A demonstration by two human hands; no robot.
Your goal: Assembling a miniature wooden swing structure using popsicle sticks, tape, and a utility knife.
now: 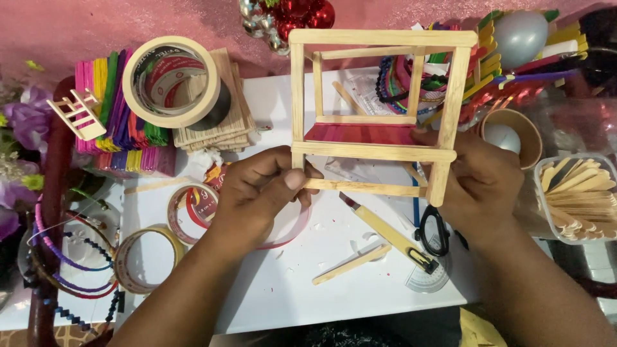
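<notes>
Held up over the white work board [289, 289] between both hands: a boxy frame of plain craft sticks [376, 96] with a pink-red slatted panel [360, 133] set low inside it. Left hand [257, 193] closed at the frame's lower left corner, thumb and fingers pinched together on the end of the bottom cross stick [363, 187], just where it met the left upright. Right hand [479, 186] wrapped round the lower right corner, thumb pressed on the front rail, fingers hidden behind the right upright, so clamped there as far as could be seen. Frame tilted a little, top edge reaching up past the board toward the red and silver baubles [289, 16]. Lying on the board beneath it: a yellow-handled craft knife [385, 231], a loose plain stick [350, 265], black-handled scissors [434, 231] and a clear protractor [427, 279] at the board's near edge. At upper left, a large roll of masking tape [172, 80] resting on a stack of plain sticks [218, 128], beside a fan of coloured sticks [112, 103] and a tiny stick-built chair [77, 114]. Nearer the left hand, two more tape rolls [189, 212] and [144, 257], lying flat. At right, a clear tub of plain sticks [575, 199], a paper cup [514, 128] with a pale ball in it, and more coloured sticks [495, 64] heaped around a grey egg shape [520, 35]. Purple flowers [26, 122] at the far left edge.
</notes>
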